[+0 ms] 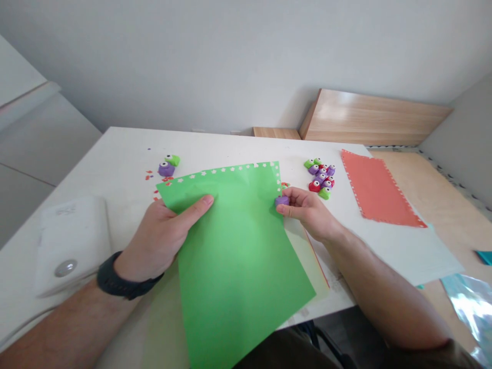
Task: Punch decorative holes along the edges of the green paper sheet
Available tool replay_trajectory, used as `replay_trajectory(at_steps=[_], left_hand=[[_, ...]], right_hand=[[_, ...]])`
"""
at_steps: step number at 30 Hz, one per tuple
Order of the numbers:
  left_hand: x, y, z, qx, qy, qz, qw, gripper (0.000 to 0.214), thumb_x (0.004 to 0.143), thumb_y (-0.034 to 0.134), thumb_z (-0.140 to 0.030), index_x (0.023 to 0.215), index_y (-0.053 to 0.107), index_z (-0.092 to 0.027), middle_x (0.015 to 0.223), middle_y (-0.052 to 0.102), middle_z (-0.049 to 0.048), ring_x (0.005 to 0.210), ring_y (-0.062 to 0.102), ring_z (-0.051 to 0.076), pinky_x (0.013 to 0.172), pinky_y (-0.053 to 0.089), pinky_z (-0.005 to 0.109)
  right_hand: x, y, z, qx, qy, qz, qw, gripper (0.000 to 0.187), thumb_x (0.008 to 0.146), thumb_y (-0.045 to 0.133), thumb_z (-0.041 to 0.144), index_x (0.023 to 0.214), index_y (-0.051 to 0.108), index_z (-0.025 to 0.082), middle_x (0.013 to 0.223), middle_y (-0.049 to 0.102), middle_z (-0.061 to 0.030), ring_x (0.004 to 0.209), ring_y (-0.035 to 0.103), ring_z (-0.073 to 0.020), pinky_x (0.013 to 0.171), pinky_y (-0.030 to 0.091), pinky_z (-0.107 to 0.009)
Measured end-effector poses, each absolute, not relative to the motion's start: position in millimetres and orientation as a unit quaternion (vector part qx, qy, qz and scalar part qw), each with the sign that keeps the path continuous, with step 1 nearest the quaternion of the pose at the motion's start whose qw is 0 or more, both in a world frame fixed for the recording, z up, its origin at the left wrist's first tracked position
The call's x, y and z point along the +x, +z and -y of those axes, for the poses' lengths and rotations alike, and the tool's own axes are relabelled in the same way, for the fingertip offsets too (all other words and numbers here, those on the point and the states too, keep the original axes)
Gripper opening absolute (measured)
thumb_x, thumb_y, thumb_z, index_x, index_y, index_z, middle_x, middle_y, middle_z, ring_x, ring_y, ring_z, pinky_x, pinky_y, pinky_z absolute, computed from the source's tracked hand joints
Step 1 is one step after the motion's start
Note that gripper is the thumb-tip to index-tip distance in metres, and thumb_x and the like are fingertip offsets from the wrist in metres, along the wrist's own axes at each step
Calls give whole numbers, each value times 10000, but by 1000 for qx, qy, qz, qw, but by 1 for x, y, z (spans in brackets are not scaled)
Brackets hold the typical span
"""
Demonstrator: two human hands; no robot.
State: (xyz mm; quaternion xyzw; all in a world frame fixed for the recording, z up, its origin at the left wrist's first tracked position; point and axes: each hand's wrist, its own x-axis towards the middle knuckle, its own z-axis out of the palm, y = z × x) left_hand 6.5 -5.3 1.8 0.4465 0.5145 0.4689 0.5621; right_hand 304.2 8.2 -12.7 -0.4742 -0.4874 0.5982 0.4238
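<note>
A green sheet of paper [238,246] is held tilted over the table, with small flower-shaped holes along its top edge and the upper part of its right edge. My left hand [169,236] grips the sheet's left side, thumb on top and fingers hidden beneath. Between the thumb and fingers of my right hand [307,207] is a small purple paper punch [282,201], set at the sheet's right edge just below the holes. Whether paper sits inside its slot cannot be made out.
Several green, purple and red punches with eyes [321,177] cluster at right; a purple one [166,169] and a green one lie at left. Red paper bits [149,176] are scattered nearby. A red sheet with punched edges [380,187] lies far right, a white device [73,246] at left.
</note>
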Motion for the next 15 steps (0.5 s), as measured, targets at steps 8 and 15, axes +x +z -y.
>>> replay_trajectory(at_steps=[8,15], left_hand=[[7,0,4,452,474,-512,556,516,853,869,-404,1326,765,-226,1245,804,75,960,814,264,830,689,334],[5,1,4,467,457,-518,552,531,865,855,-414,1353,749,-232,1284,789,81,1017,807,275,866,683,343]], right_hand=[[304,-16,-10,-477,587,500,421,342,734,916,351,923,686,182,819,645,23,751,538,-140,742,383,-302],[304,-19,-12,-484,580,502,420,332,732,899,330,922,675,176,809,632,29,741,522,-136,735,358,-302]])
